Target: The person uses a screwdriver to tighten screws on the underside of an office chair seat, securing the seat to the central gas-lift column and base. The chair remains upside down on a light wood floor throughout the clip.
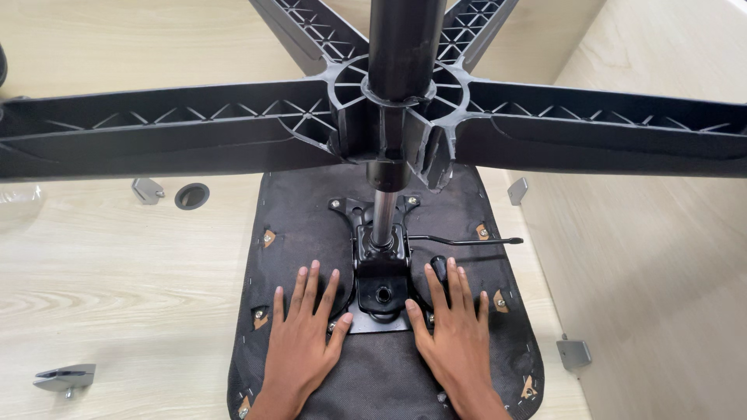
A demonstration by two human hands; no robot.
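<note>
Head camera looks straight down on an upturned office chair: its black fabric-covered seat underside (389,365) lies flat on the pale wood-grain surface (117,264), with the black metal tilt mechanism plate (381,284) bolted at its middle, a chrome gas-lift column (382,218) rising from it, and the black ribbed plastic five-arm star base (194,128) spread above. I judge the assembly heavy and top-heavy, rigid in its metal and plastic parts, the fabric grippy not slick; the column or the base arms near the hub look the surest holds. Left hand (299,342) and right hand (457,338) both lie open, palms down, fingers spread, pressed flat on the seat either side of the plate, gripping nothing. The right fingertips reach near the thin black adjustment lever (467,241).
</note>
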